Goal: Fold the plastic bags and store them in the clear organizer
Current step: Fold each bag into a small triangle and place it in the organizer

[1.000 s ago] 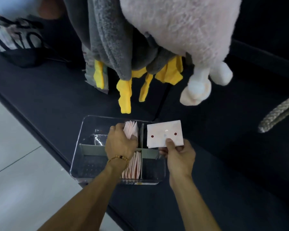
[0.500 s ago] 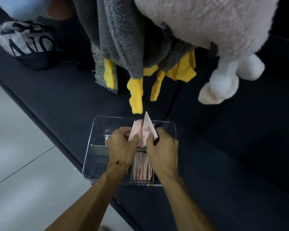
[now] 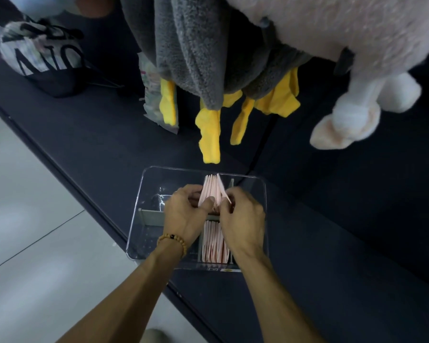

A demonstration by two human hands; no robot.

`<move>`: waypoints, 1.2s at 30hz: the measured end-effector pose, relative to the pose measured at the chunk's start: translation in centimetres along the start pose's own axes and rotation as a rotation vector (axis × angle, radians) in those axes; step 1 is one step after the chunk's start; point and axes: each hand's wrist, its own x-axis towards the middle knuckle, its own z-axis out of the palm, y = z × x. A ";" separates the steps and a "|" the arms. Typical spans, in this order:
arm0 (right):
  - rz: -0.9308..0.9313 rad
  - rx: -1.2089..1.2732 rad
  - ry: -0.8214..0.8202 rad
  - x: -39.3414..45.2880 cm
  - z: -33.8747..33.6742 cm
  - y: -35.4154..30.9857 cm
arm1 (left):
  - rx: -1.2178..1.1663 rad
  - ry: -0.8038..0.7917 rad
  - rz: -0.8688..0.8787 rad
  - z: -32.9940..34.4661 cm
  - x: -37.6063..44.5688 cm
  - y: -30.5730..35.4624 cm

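A dark table [image 3: 89, 144] runs diagonally across the view, with pale floor [image 3: 30, 243] to its left. Two plush toys hang over it from the top edge, both cut off there: a pinkish-white one [image 3: 332, 33] and a grey one [image 3: 196, 45] with yellow feet, which hides part of a printed packet [image 3: 150, 95] behind it. A drawstring bag [image 3: 45, 63] with black lettering lies at the far left. Near the table's front edge sits one clear organizer [image 3: 144, 194], split by grey dividers; both forearms cross its near wall and cover much of the inside. Two rows of folded pink plastic bags stand upright in its middle lane: the far row [image 3: 209, 188] and the near row [image 3: 214, 243]. Their edges blur together, so no count is possible. The left hand [image 3: 186, 214], a beaded bracelet at its wrist, curls its fingers round the far row, thumb against the front. The right hand [image 3: 240, 216] pinches one folded bag [image 3: 222, 189], tilted at that row's right side.
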 end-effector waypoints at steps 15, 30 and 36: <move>0.377 0.323 0.099 -4.5 -8.5 2.6 | -0.274 -0.041 -0.214 -1.1 -6.4 3.0; 0.868 0.204 0.547 -25.3 -30.1 21.3 | -0.394 -0.704 -0.271 15.1 -28.1 7.2; 1.212 -0.019 0.624 -38.4 -36.0 31.6 | -0.206 -1.067 -0.036 24.0 -37.1 7.1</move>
